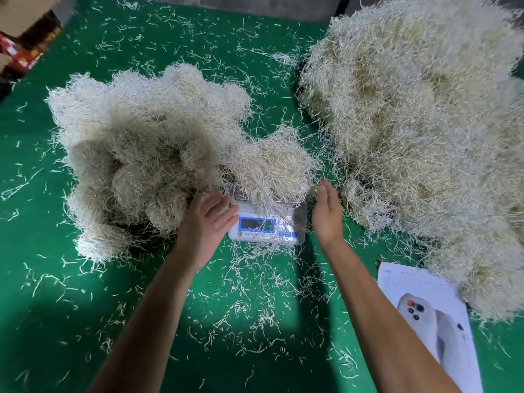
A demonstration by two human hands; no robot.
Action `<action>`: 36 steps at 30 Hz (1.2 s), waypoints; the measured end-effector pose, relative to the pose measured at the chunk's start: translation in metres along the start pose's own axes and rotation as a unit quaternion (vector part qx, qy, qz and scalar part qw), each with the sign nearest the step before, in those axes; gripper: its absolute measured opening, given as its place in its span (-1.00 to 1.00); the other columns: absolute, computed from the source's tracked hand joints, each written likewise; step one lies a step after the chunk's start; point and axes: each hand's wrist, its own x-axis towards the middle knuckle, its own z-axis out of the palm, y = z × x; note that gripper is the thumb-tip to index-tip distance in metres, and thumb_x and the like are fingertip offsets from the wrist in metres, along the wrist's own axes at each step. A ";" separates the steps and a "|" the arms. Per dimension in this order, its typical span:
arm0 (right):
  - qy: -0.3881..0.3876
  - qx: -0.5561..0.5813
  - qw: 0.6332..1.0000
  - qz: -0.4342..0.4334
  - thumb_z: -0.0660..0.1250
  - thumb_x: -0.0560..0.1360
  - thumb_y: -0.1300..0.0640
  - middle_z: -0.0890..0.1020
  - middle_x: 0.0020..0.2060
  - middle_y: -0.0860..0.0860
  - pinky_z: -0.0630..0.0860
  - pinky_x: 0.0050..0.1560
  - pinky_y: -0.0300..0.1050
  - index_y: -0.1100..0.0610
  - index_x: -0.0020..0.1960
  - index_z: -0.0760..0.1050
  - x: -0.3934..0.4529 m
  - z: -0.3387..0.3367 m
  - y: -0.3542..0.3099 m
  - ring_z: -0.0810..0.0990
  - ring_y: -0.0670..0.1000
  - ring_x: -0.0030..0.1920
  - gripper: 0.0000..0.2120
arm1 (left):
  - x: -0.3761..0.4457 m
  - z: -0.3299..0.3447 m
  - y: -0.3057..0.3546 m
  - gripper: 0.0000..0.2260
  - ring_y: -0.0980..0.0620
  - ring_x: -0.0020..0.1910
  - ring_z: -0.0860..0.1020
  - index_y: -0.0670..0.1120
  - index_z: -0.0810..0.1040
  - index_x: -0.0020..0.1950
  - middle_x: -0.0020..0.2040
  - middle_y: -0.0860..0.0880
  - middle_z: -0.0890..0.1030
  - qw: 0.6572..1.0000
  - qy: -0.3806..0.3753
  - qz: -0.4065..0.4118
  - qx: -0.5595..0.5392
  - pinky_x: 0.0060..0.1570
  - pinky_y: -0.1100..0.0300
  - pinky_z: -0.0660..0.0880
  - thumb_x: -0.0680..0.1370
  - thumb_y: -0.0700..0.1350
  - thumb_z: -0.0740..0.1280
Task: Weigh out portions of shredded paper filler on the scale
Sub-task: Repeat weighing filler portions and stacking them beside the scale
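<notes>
Left hand (208, 214) open, fingers straight, holding nothing, at the scale's (268, 224) left edge beside the portioned clumps (141, 154). Right hand (326, 212) open too, palm edge-on, empty, just right of the scale. Between them a portion of shredded paper (272, 165) sits on the scale, overhanging its platform. Display (256, 224) partly covered by strands, unreadable. Step looks like reading the weight; next move probably calls for adding or removing filler, or lifting the portion left. Bulk pile (419, 137) right. Cardboard box (25, 26) far left, contents unclear. Green worktop (42, 307) littered with strands.
</notes>
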 end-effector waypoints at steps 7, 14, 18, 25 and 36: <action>-0.066 -0.020 0.998 0.003 -0.01 0.72 -0.15 0.28 0.37 -0.26 0.11 0.46 -0.13 -0.08 0.64 0.06 -0.012 -0.007 -0.003 0.26 -0.25 0.35 -0.49 | -0.007 0.014 -0.007 -0.44 -0.04 0.44 0.45 -0.11 0.39 0.51 0.39 -0.06 0.56 1.000 -0.001 -0.004 0.028 0.52 0.00 0.23 0.71 0.22 -0.05; -0.080 -0.044 0.995 -0.028 -0.03 0.71 -0.23 0.28 0.55 -0.14 0.15 0.53 -0.11 -0.11 0.65 0.02 -0.008 -0.008 -0.018 0.25 -0.29 0.44 -0.45 | 0.000 0.033 0.001 -0.43 -0.02 0.54 0.31 -0.11 0.29 0.58 0.54 -0.08 0.38 0.998 0.008 0.023 0.057 0.57 0.04 0.13 0.71 0.22 -0.04; -0.056 -0.049 0.996 -0.053 -0.01 0.72 -0.16 0.25 0.57 -0.08 0.15 0.56 0.03 -0.04 0.62 0.12 0.011 -0.012 -0.034 0.24 -0.08 0.54 -0.49 | 0.006 0.048 0.012 -0.52 -0.15 0.40 0.48 -0.13 0.34 0.52 0.44 -0.14 0.48 0.985 0.056 0.063 0.153 0.43 -0.05 0.37 0.71 0.14 0.10; 0.041 -0.064 0.995 -0.064 0.23 0.67 -0.13 0.59 0.05 -0.13 0.60 0.22 -0.08 0.11 0.34 0.48 0.056 0.010 -0.064 0.60 -0.26 -0.02 -0.61 | 0.042 0.109 0.032 -0.38 0.04 0.02 0.64 -0.24 0.49 0.24 0.09 -0.19 0.59 0.935 0.153 0.083 0.310 -0.08 -0.11 0.63 0.57 0.32 0.27; -0.089 0.094 0.991 0.018 0.13 0.48 -0.55 0.46 0.04 -0.17 0.37 0.13 -0.07 -0.15 0.16 0.43 0.129 0.047 -0.114 0.41 -0.16 -0.01 -0.46 | 0.139 0.203 0.062 0.08 -0.11 0.55 0.26 0.09 0.07 0.64 0.63 -0.06 0.17 0.926 0.086 0.067 0.363 0.43 -0.05 0.29 0.25 0.52 0.36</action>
